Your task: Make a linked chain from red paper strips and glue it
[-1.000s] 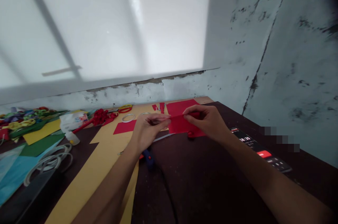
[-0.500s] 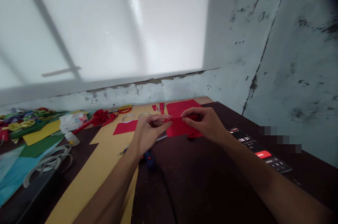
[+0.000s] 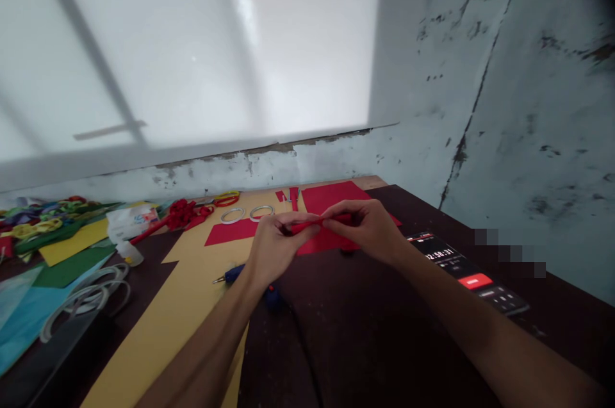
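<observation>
Pinching a red strip (image 3: 306,226) between left hand (image 3: 276,243) and right hand (image 3: 373,227), with each grip narrow, thumb against fingers. Holding the strip roughly level, over the near part of some flat red material (image 3: 324,243).

Changing within the last half second: bringing the fingertips of both hands together, touching or nearly touching, after holding a small gap between. Uncovering more of a blue tool (image 3: 234,274) beside the left forearm in the same shift. Suggesting, as a judgement, gathering or pressing the strip at mid-length rather than keeping it spread. Leaving the exact fold untold, being hidden by fingers.

Facing a wall (image 3: 331,163) just beyond the far edge of the worktop (image 3: 375,331). Keeping a lit phone (image 3: 459,267) near the right forearm, limiting sideways room before the right edge. Having a tan sheet (image 3: 177,293) under and left of the left forearm. Sharing the far left side with two silver rings (image 3: 230,222), a flat red piece (image 3: 228,233) and yellow-and-red scissors (image 3: 227,199). Finding most room for moving over the dark surface between the forearms, while minding a black cord (image 3: 302,331) trailing toward the near side, apparently from the blue tool.
</observation>
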A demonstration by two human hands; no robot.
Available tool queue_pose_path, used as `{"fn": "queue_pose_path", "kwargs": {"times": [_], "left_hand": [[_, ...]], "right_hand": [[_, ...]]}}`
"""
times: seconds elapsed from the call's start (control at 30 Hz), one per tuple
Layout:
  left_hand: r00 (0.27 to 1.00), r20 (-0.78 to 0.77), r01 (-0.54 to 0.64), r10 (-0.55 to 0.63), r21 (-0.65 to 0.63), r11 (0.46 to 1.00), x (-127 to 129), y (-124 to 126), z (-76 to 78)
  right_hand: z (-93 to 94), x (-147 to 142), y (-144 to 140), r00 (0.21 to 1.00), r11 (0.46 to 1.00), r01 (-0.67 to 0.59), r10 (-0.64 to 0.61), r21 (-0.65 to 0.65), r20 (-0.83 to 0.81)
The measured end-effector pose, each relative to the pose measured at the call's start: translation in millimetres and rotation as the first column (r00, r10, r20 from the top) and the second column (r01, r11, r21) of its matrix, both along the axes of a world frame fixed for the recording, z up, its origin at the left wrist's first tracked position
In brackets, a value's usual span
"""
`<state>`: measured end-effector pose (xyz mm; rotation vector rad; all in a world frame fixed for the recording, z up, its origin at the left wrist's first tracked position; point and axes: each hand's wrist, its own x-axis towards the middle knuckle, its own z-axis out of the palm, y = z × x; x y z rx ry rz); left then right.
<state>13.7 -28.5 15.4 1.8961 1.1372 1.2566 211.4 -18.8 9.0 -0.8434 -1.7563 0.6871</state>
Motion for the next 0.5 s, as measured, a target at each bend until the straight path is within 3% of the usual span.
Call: {"fn": "queue_pose_path", "kwargs": {"times": [0.13, 0.27, 0.5], "left_hand": [[0.997, 0.054, -0.057, 0.060, -0.054, 0.997, -4.7, 2.6, -1.7], [0.991, 0.069, -0.111, 0.112, -0.019, 0.994, -7.2, 4.3, -0.6], [0.996, 0.069, -0.058, 0.053, 0.074, 0.996, -5.2, 3.6, 3.0]], "right_hand": [[1.9, 0.3, 0.7, 0.996, 0.999, 0.039, -0.041, -0.022, -0.081], [2.2, 0.8, 2.4, 0.982, 0.997, 0.027, -0.040, -0.069, -0.186], [1.1, 1.2, 2.8, 0.980, 0.995, -0.002, -0.019, -0.103, -0.200]]}}
